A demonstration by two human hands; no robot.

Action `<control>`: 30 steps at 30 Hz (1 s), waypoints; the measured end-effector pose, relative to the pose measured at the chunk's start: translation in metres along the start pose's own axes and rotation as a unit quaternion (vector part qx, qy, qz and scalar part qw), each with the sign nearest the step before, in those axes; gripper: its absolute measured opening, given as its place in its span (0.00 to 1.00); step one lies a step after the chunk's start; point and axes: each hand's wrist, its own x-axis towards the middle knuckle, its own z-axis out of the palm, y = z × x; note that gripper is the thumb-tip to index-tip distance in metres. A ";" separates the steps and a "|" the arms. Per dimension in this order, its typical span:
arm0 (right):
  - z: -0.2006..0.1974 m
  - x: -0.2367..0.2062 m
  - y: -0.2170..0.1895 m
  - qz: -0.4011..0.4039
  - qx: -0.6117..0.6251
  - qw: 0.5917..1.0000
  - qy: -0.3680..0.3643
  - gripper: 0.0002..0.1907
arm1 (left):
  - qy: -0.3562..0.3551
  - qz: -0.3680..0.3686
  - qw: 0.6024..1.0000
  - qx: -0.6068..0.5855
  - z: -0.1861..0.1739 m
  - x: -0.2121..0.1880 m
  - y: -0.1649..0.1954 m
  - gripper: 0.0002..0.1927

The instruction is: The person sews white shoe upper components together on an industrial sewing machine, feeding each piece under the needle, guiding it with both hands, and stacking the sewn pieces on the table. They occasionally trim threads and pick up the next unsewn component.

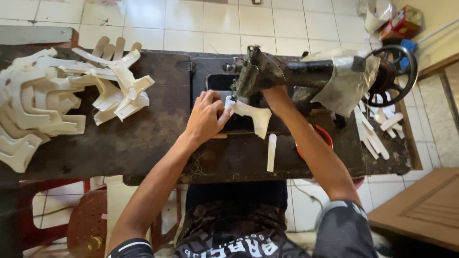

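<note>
The person sits at a dark, worn counter [143, 143] with an old black sewing machine [287, 71] on it. Under the needle lies a cream-white cut piece [253, 114]. It is flat and thin, with a narrow end at the needle and a wider, curved end that hangs toward the person.

The left hand [206, 117] is curled, and its fingertips press down on the narrow end of the cut piece, just beside the needle. The right hand [275, 93] reaches in behind the machine's head. Most of it is hidden there, so how far it is open cannot be told.

A small white strip [271, 152] lies on the counter just in front of the piece. A big pile of the same white shapes [62, 100] sits far to the left. More white strips [375, 131] lie on the right, near the black hand wheel [394, 69].
</note>
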 end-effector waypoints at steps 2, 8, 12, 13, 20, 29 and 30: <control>-0.006 -0.035 -0.021 0.154 -0.375 0.912 -0.067 0.09 | -0.002 -0.016 1.000 0.001 -0.004 -0.006 0.003 0.15; -0.132 -0.148 -0.032 -0.135 -0.308 0.793 0.509 0.28 | 0.025 -0.064 0.997 -0.035 -0.016 -0.032 0.019 0.14; -0.225 -0.129 -0.018 0.084 -0.530 0.772 0.342 0.25 | 0.037 -0.075 0.995 -0.059 -0.019 -0.037 0.032 0.13; -0.235 -0.122 -0.016 0.133 -0.549 0.766 0.308 0.24 | 0.038 -0.086 0.993 -0.070 -0.021 -0.041 0.036 0.13; -0.254 -0.087 -0.031 0.115 -0.649 0.721 0.215 0.23 | 0.077 -0.157 0.974 -0.146 -0.045 -0.078 0.056 0.12; -0.185 -0.138 -0.027 0.092 -0.488 0.766 0.407 0.17 | 0.088 -0.324 0.916 -0.219 -0.037 -0.085 0.032 0.17; -0.173 -0.144 -0.037 0.054 -0.467 0.784 0.407 0.19 | 0.106 -0.298 0.913 -0.258 -0.035 -0.085 0.028 0.16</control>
